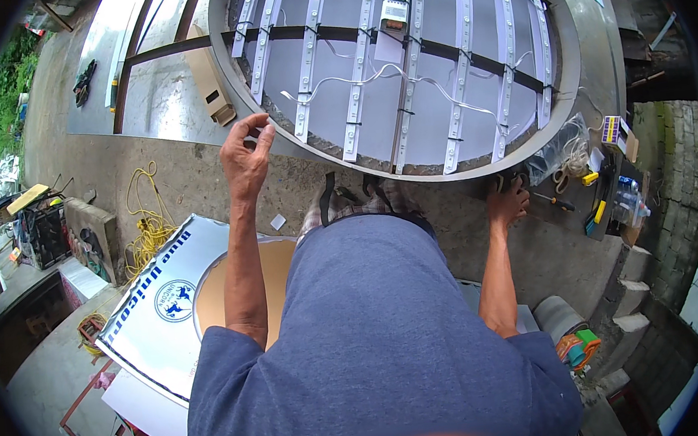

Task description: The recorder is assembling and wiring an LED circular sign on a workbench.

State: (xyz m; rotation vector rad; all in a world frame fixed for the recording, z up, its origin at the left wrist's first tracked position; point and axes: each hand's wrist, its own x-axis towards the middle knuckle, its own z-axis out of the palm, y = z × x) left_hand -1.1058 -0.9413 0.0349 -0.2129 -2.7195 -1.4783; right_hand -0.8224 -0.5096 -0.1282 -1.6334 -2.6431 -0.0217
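Light strips sit tied, wire loose; near the frame rim, our left hand half-curls, empty; our right hand's grip, we cannot tell.

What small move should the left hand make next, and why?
Probably reach over the rim of the round grey frame with the left hand and pinch the white cable by its near end: it trails across the LED strips, ends near that hand, and the hand appears empty.

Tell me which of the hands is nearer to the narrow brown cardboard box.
Left. The left hand is just below the cardboard box in the picture; the right hand is much farther right, below the round frame.
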